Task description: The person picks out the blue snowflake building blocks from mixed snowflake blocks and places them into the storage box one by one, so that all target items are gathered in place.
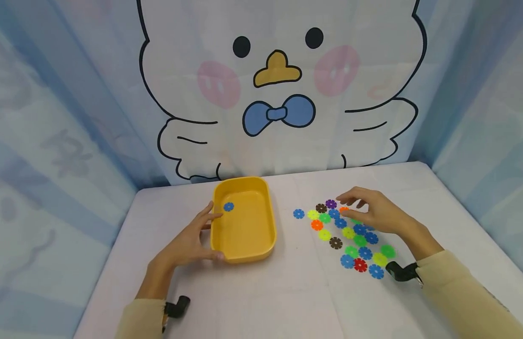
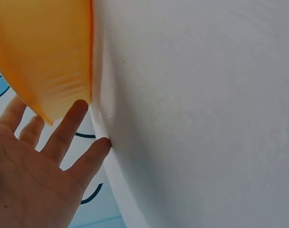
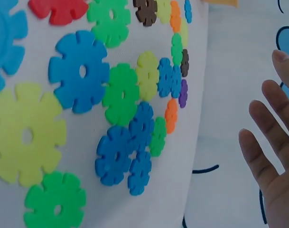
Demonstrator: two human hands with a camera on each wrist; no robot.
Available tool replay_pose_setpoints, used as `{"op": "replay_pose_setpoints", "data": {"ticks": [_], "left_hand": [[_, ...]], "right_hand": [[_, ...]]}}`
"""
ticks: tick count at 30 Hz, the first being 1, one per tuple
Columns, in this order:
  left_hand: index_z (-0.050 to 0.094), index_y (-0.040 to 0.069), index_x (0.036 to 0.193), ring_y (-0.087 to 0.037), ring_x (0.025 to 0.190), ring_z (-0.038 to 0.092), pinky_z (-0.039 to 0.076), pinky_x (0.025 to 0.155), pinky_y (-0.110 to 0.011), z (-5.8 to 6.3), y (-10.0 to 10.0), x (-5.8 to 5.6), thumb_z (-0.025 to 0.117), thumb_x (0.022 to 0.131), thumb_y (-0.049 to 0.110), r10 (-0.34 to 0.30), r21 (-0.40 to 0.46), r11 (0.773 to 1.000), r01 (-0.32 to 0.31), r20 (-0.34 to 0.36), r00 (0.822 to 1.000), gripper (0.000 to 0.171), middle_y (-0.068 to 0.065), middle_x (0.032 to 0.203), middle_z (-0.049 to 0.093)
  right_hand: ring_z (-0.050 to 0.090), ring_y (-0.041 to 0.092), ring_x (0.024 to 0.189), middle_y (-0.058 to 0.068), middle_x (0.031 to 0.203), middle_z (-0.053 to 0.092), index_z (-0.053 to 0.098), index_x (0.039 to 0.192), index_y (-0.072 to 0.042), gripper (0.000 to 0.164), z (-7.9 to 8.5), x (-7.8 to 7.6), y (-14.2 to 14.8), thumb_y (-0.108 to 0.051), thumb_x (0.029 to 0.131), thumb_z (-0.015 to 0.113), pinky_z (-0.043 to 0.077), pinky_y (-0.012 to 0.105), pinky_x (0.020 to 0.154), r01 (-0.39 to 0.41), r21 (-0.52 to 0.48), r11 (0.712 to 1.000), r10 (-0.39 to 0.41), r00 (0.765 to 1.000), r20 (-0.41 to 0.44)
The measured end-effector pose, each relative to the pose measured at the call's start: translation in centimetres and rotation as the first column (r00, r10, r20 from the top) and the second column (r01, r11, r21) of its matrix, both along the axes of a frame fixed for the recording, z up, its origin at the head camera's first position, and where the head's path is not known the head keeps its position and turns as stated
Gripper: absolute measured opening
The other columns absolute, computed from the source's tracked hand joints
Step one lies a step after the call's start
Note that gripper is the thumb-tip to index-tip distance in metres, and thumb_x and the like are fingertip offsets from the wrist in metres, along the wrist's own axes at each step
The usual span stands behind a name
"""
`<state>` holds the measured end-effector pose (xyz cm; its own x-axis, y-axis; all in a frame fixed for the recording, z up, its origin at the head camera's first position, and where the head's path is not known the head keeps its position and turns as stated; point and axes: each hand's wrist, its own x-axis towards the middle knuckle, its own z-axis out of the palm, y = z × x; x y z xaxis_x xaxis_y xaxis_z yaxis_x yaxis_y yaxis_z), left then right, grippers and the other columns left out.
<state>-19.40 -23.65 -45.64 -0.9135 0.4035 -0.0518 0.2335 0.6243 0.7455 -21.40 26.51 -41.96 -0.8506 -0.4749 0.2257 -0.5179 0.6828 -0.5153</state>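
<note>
A yellow tray (image 1: 244, 235) stands on the table with a blue notched disc (image 1: 229, 206) inside, near its left wall. My left hand (image 1: 189, 240) is spread along the tray's left side, fingers over the rim and thumb near the front left corner. In the left wrist view, its fingers look straight beside the tray wall (image 2: 44, 57). My right hand (image 1: 378, 209) hovers over the far right part of a spread of notched plastic discs, fingers slightly bent and nothing between them. Under or near it are an orange disc (image 3: 171, 116) and a purple disc (image 1: 331, 204).
Several flat discs lie scattered to the right of the tray, among them a red disc (image 1: 360, 265) and a brown disc (image 1: 335, 243). A lone blue disc (image 1: 298, 213) sits nearest the tray. A printed curtain (image 1: 278, 150) hangs behind the white table (image 1: 261, 301).
</note>
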Motion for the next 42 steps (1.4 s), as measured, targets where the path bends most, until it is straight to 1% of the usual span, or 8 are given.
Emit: {"op": "replay_pose_setpoints", "data": {"ticks": [8, 17, 21, 25, 29, 32, 37, 42], "left_hand": [[0.027, 0.019, 0.164, -0.028, 0.126, 0.058, 0.043, 0.113, -0.058, -0.3, -0.1, -0.1, 0.093, 0.072, 0.044, -0.017, -0.012, 1.000, 0.017, 0.004, 1.000, 0.116, 0.000, 0.174, 0.003], [0.026, 0.019, 0.164, -0.026, 0.122, 0.059, 0.046, 0.111, -0.056, -0.1, 0.0, -0.3, 0.092, 0.074, 0.048, -0.021, -0.009, 1.000, 0.021, 0.005, 1.000, 0.115, -0.002, 0.174, 0.002], [0.025, 0.019, 0.164, -0.026, 0.122, 0.059, 0.046, 0.111, -0.055, -0.1, 0.2, -0.4, 0.091, 0.074, 0.048, -0.024, -0.003, 1.000, 0.024, 0.010, 1.000, 0.116, -0.002, 0.174, 0.001], [0.025, 0.019, 0.164, -0.025, 0.121, 0.060, 0.045, 0.112, -0.057, -0.1, 0.1, -0.3, 0.092, 0.074, 0.048, -0.017, 0.005, 1.000, 0.017, 0.016, 1.000, 0.116, -0.002, 0.174, 0.001], [0.024, 0.019, 0.165, -0.024, 0.119, 0.060, 0.044, 0.112, -0.058, -0.2, -0.2, -0.1, 0.092, 0.073, 0.047, -0.009, 0.003, 1.000, 0.009, 0.013, 1.000, 0.117, -0.001, 0.174, 0.001], [0.024, 0.019, 0.165, -0.023, 0.119, 0.061, 0.046, 0.111, -0.056, -0.3, -0.3, 0.0, 0.092, 0.074, 0.047, -0.015, -0.002, 1.000, 0.015, 0.001, 1.000, 0.117, -0.001, 0.174, 0.001], [0.023, 0.020, 0.165, -0.022, 0.119, 0.061, 0.046, 0.111, -0.055, -0.3, -0.3, 0.1, 0.092, 0.074, 0.047, -0.019, 0.001, 1.000, 0.019, 0.000, 1.000, 0.117, -0.001, 0.174, 0.001], [0.023, 0.022, 0.165, -0.023, 0.120, 0.060, 0.044, 0.113, -0.056, -0.2, -0.2, 0.1, 0.092, 0.073, 0.047, -0.010, -0.009, 1.000, 0.010, 0.015, 1.000, 0.118, 0.002, 0.174, 0.000]], "right_hand": [[0.065, 0.022, 0.105, 0.007, 0.117, 0.071, 0.068, 0.128, -0.010, 0.039, -1.5, 0.4, 2.6, -0.014, 0.091, 0.080, 0.058, 0.038, 0.087, 0.078, 0.051, 0.996, -0.080, 0.996, 0.041], [0.063, 0.024, 0.102, 0.006, 0.118, 0.070, 0.068, 0.128, -0.010, 0.042, -1.9, 1.5, 5.2, -0.020, 0.089, 0.081, 0.057, 0.040, 0.081, 0.129, 0.099, 0.987, -0.134, 0.990, 0.040], [0.062, 0.028, 0.106, 0.009, 0.122, 0.068, 0.067, 0.130, -0.009, 0.045, -1.8, 1.7, 6.7, -0.020, 0.089, 0.082, 0.057, 0.047, 0.084, 0.153, 0.110, 0.982, -0.157, 0.987, 0.028], [0.059, 0.036, 0.118, 0.013, 0.130, 0.065, 0.066, 0.133, -0.009, 0.047, -2.6, 1.8, 7.8, -0.023, 0.091, 0.080, 0.054, 0.059, 0.093, 0.166, 0.108, 0.980, -0.174, 0.983, 0.066], [0.050, 0.045, 0.131, 0.019, 0.139, 0.061, 0.066, 0.135, -0.009, 0.049, -3.6, 1.7, 8.3, -0.027, 0.091, 0.080, 0.044, 0.071, 0.102, 0.155, 0.103, 0.982, -0.167, 0.979, 0.119], [0.048, 0.049, 0.133, 0.021, 0.140, 0.060, 0.067, 0.134, -0.009, 0.049, -3.9, 1.7, 8.3, -0.027, 0.090, 0.081, 0.039, 0.075, 0.103, 0.132, 0.104, 0.986, -0.145, 0.982, 0.125], [0.052, 0.049, 0.129, 0.020, 0.138, 0.062, 0.069, 0.132, -0.010, 0.047, -4.1, 1.7, 8.1, -0.029, 0.090, 0.080, 0.043, 0.075, 0.100, 0.087, 0.121, 0.989, -0.102, 0.988, 0.120], [0.056, 0.047, 0.125, 0.019, 0.133, 0.065, 0.071, 0.130, -0.009, 0.045, -4.3, 1.9, 8.1, -0.028, 0.090, 0.080, 0.046, 0.073, 0.098, 0.082, 0.150, 0.985, -0.099, 0.989, 0.107]]}}
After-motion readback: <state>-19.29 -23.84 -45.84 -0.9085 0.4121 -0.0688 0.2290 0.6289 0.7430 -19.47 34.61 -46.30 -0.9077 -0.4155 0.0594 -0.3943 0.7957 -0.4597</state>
